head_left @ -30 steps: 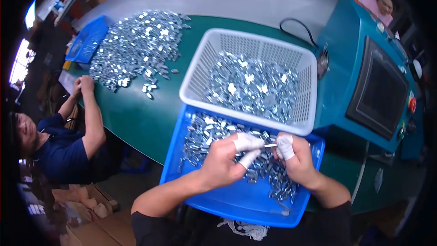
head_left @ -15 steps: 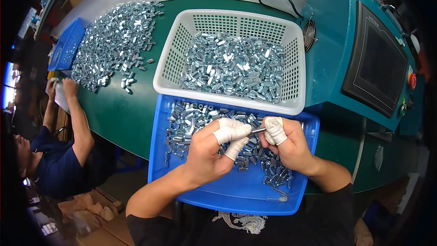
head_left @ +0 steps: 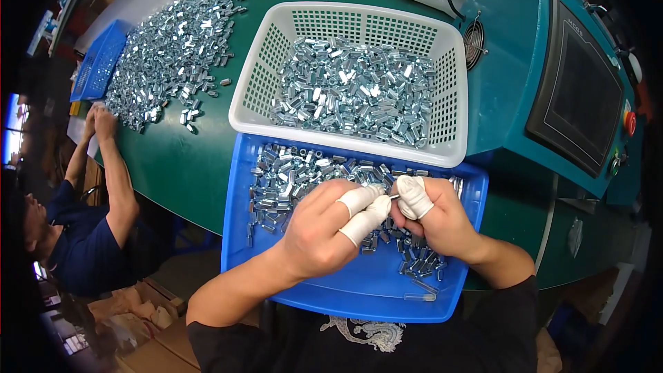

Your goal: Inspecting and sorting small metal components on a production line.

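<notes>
Above the blue tray (head_left: 324,290), my two hands meet at their fingertips, with white finger covers on thumbs and fingers. My right hand (head_left: 442,217) is closed on a slim metal rod (head_left: 394,197), of which only a short dark length shows. My left hand (head_left: 324,224) pinches at the rod's other end; whatever lies between its fingertips is hidden. Under the hands, shiny long hex nuts (head_left: 283,179) are heaped in the tray. Two clear tube-like pieces (head_left: 419,297) lie near its front right corner.
Behind the tray, a white perforated basket (head_left: 242,124) holds many more nuts. A large pile of nuts (head_left: 173,48) covers the green table (head_left: 179,166) at left, beside a blue basket (head_left: 100,62) and a co-worker (head_left: 90,235). A teal machine with a dark screen (head_left: 577,90) stands right.
My left hand has shifted forward and turned, its fingertips now closer to my right hand. Less of the rod shows. The co-worker's hands have moved closer to the pile.
</notes>
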The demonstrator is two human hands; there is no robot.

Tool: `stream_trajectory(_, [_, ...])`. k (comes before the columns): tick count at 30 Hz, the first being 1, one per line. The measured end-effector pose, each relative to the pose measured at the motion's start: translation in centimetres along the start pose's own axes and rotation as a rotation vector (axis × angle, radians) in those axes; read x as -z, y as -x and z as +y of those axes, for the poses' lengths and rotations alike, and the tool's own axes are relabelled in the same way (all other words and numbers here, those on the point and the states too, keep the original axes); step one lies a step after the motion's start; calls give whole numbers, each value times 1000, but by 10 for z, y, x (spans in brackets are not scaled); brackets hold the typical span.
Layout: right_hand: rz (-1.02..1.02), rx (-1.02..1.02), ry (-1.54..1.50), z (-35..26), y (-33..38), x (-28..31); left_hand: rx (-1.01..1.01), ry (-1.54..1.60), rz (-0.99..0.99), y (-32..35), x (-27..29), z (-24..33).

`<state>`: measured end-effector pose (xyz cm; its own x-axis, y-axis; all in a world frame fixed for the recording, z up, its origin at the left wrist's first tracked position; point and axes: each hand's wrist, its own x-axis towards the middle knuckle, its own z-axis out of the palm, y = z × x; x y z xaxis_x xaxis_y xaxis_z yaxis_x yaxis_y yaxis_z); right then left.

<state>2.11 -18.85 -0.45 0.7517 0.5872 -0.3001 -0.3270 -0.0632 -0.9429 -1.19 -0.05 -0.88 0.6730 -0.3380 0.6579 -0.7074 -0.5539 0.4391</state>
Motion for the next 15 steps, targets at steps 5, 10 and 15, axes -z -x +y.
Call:
stream_trajectory(5, [-81,-43,-114,1,-6,9,117,167,26,-5,0,0])
stream_trajectory(10, [-199,-135,-483,3,-8,17,384,321,101,-9,4,4])
stream_trajectory(15, [-178,-230,-460,-11,-7,10,327,296,60,-6,6,2])
